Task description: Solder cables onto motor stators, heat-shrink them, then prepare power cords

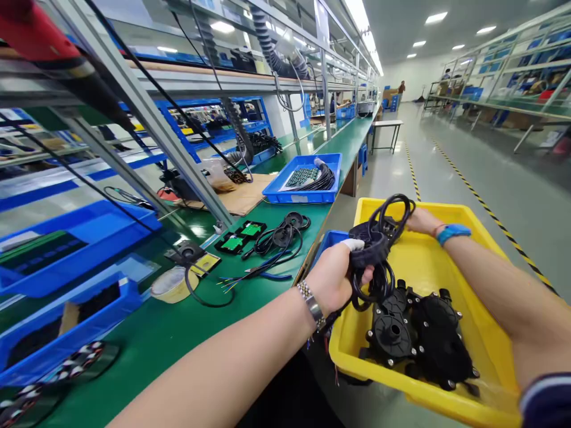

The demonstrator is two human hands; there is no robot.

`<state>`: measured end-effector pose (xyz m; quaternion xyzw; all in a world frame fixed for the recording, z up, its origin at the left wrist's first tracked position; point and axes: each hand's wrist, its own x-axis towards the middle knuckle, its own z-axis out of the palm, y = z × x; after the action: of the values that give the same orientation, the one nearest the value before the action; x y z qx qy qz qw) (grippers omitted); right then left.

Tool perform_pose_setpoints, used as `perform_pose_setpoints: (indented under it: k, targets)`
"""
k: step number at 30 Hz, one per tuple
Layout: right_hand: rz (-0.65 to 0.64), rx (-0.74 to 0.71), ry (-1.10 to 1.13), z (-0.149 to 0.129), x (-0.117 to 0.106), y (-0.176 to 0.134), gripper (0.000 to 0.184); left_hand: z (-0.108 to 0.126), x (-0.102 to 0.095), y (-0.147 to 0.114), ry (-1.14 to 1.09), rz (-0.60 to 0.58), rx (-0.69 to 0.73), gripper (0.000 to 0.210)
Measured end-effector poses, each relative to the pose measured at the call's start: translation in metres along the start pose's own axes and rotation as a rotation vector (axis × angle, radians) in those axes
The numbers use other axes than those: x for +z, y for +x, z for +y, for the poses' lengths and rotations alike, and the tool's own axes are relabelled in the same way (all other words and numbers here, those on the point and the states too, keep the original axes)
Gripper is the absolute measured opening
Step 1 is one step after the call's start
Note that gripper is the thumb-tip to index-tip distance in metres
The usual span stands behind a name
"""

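Note:
My left hand [333, 274] is closed around a round black plastic housing [373, 248]. A white covering shows on one of its fingertips. Loops of black cable [384, 276] hang from that housing over the near side of the yellow bin [484, 249]. Beyond them, my right hand [423, 221] reaches over the bin's far part, its fingers curled by a dark part and the upper cable loop. The cable hides the fingertips. Below both hands, black pump-like units [395, 333] with screws around their edges lie in the bin.
Left of the bin, the green bench [178, 351] bears coiled cables [283, 235], cutting pliers [270, 272], green circuit boards [232, 242] and a tape roll [175, 284]. A blue tray [330, 197] of cables stands farther back. A red electric screwdriver [49, 41] hangs upper left.

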<state>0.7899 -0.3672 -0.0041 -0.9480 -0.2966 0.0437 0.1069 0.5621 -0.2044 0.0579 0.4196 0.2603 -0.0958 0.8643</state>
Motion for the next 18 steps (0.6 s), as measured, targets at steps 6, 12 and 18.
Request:
perform_pose_setpoints:
  k: [6, 12, 18]
  targets:
    - [-0.34, -0.045, 0.911, -0.032, -0.029, -0.08, 0.046, -0.006, 0.018, 0.028, -0.171, -0.121, 0.08, 0.015]
    - [-0.159, -0.006, 1.46, -0.085, -0.006, -0.117, 0.032, -0.036, 0.032, 0.037, 0.078, -0.22, 0.05, 0.04]
    - [-0.118, 0.064, 0.815, -0.026, -0.043, -0.096, 0.041, -0.043, -0.008, 0.017, 0.567, -0.269, -0.034, 0.06]
